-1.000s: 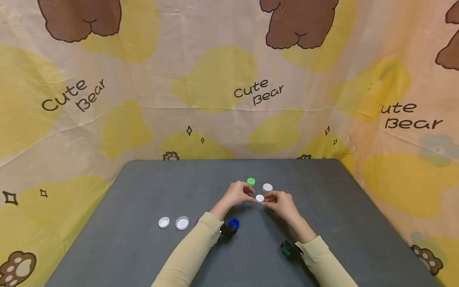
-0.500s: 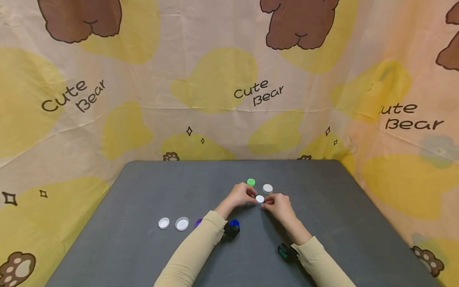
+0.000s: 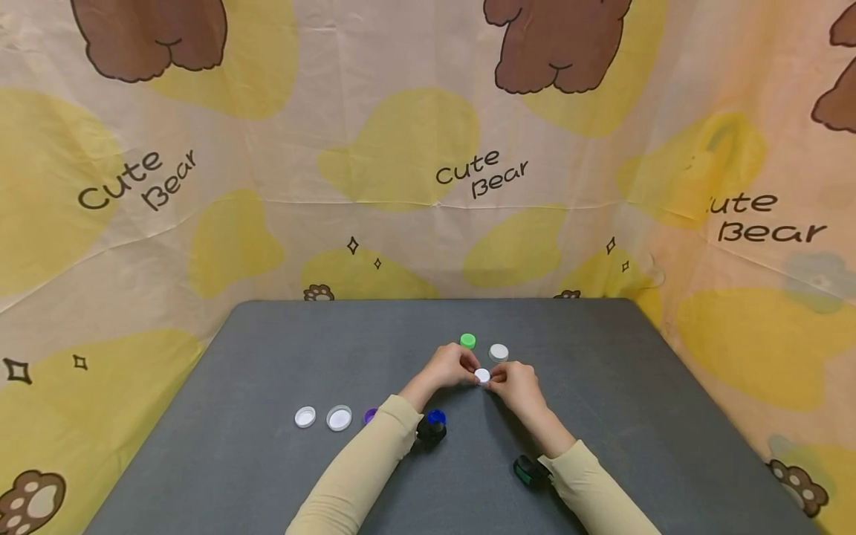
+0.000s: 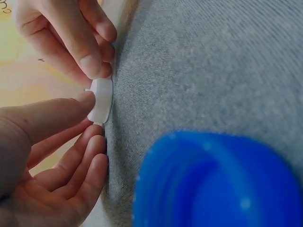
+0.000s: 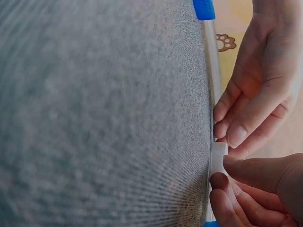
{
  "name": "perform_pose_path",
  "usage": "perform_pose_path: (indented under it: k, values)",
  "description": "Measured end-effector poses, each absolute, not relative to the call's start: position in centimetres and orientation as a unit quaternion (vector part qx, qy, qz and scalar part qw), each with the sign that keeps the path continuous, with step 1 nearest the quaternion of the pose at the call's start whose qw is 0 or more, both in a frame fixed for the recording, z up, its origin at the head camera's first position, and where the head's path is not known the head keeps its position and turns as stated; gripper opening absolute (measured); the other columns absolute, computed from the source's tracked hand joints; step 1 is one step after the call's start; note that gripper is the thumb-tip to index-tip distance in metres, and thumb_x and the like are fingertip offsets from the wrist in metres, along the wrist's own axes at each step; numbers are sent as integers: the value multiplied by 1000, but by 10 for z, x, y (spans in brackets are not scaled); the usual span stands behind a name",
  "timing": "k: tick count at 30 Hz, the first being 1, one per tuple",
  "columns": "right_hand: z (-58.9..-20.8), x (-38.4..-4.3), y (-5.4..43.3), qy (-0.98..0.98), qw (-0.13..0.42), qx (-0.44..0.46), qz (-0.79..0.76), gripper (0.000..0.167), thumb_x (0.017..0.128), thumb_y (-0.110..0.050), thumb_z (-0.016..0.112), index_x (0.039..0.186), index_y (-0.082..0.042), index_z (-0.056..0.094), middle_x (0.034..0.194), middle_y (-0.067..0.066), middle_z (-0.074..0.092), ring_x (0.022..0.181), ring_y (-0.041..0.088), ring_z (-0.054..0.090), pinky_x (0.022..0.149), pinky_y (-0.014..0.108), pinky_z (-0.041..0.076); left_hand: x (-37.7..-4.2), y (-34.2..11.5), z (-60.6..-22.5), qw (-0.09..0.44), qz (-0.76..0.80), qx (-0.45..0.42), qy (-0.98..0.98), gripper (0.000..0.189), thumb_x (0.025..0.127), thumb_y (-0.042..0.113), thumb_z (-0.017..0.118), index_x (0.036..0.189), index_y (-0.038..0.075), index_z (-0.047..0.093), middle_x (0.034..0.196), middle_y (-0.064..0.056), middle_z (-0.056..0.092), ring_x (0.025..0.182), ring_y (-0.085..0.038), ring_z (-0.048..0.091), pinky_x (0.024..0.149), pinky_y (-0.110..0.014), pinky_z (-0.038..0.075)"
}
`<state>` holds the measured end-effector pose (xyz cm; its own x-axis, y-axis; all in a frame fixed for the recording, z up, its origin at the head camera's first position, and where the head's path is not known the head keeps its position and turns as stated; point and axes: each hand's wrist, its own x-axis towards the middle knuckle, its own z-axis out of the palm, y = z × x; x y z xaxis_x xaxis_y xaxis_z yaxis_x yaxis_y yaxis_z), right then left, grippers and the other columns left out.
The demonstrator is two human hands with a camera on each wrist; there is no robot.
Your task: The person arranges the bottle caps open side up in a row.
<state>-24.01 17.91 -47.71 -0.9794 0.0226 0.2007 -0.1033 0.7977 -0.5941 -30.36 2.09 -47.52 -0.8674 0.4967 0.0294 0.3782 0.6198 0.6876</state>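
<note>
Toward the far edge of the desk point(image 3: 281, 334), left hand point(image 3: 449, 365) and right hand point(image 3: 519, 385) pinch the small white cap point(image 3: 482, 376) between them

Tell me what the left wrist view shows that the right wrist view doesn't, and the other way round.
Left wrist only: the hollow inside of the blue cap, up close.
Right wrist only: a paw print on the patterned cloth.
Shared: the left hand and right hand at the white cap, and the gray table.
</note>
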Motion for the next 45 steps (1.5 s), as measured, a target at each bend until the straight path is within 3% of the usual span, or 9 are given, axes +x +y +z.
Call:
perform_pose_path:
  k: [22, 31, 45]
  values:
    - [-478, -238, 174, -940, 110, 31, 321, 16, 70, -9, 82, 82, -3, 72, 73, 5, 72, 70, 18, 68, 66, 37, 51, -301, 24, -476, 104, 365, 225, 897, 21, 70, 7, 83, 88, 9, 73, 79, 0, 68, 69, -7, 55, 65, -22, 45]
    - [-479, -238, 173, -935, 124, 26, 333, 17, 69, -9, 82, 81, -6, 72, 70, 2, 71, 65, 13, 66, 62, 32, 48, -299, 21, -474, 78, 358, 245, 897, 24, 68, 10, 84, 88, 8, 71, 80, -1, 70, 69, -7, 58, 66, -22, 46]
    - [-468, -227, 176, -910, 137, 45, 388, 19, 71, -5, 81, 86, -5, 70, 75, 5, 71, 67, 14, 69, 61, 26, 54, -288, 17, -462, 64, 398, 260, 877, 23, 68, 10, 85, 86, 10, 70, 82, -1, 72, 72, -6, 66, 66, -20, 49]
